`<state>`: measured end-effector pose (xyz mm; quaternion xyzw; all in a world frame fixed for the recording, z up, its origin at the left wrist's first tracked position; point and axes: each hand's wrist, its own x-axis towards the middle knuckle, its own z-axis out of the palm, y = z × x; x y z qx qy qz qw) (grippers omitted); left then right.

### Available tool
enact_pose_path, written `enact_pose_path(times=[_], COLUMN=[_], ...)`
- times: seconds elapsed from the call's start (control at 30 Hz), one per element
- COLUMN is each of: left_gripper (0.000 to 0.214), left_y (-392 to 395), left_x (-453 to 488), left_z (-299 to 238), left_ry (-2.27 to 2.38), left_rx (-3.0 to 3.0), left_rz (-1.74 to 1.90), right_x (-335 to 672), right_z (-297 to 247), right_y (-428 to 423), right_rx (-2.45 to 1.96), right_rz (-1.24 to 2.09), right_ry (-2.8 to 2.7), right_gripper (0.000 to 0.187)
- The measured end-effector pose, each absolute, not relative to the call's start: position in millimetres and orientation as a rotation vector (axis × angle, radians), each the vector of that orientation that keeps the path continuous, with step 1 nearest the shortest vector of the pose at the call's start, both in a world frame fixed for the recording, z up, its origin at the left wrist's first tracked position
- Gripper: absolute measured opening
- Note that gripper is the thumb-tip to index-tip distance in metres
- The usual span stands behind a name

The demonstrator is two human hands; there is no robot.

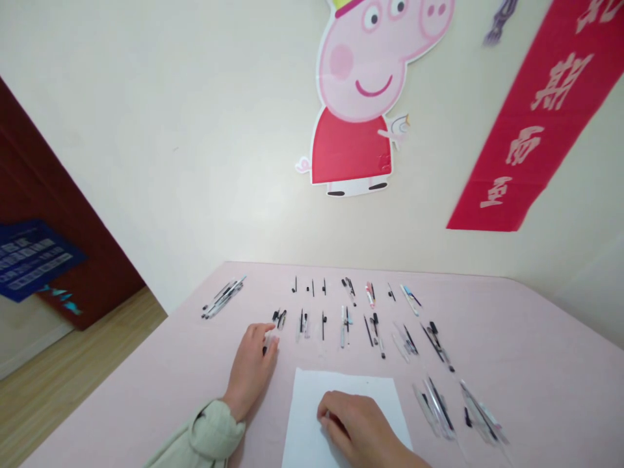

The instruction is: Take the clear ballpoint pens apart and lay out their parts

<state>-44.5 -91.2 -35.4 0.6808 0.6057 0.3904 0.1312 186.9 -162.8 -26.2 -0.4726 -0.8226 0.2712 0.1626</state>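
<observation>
My left hand [252,367] lies on the pink table [146,390], its fingertips pressed on a small clear and black pen part [271,342]. Just beyond it lie two black pen parts [279,318]. My right hand [353,422] rests on a white sheet of paper [312,396], fingers curled closed around something thin that I cannot make out. Rows of taken-apart pens [346,325] with clear barrels and black refills spread across the table beyond both hands.
A bundle of whole pens [223,298] lies at the far left of the table. More pen pieces [439,406] lie to the right of the paper. A wall with a cartoon pig sticker [363,97] and a red banner [531,123] stands behind the table.
</observation>
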Motion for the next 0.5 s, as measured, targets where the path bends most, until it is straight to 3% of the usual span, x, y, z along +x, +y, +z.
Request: enact_pose_path(times=[0.5], left_gripper=[0.032], left_y=[-70], left_x=[-45], left_z=[-54], left_ry=[1.755], left_rx=[2.128], left_rz=[1.063], right_x=[186], right_z=[-25], right_y=[-162], right_rx=[-1.349], right_rz=[0.783], right_ry=[-2.337], right_gripper=[0.018])
